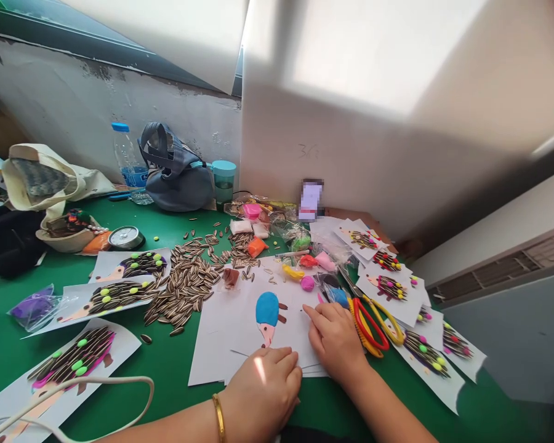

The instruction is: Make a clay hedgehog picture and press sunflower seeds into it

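Note:
A clay hedgehog [268,311] with a blue back, pinkish face and brown feet lies on white paper [212,344] in front of me. My left hand [265,384], wearing a gold bangle, rests at the paper's lower edge by the hedgehog's snout. Its fingers are curled together, and anything inside them is hidden. To the right of the hedgehog, my right hand [335,335] lies on the paper with its index finger stretched out. A tiny dark speck [301,309] sits at that fingertip. Just beyond this hand are scissors with red and yellow handles [373,326].
Sunflower seeds [184,283] are heaped left of the paper. Bright clay lumps [307,283] lie behind it. Seed-covered hedgehog cards [76,363] flank both sides. Along the wall stand a bottle [133,175], a grey-blue bag [180,184], a cup [224,181] and a phone [310,200].

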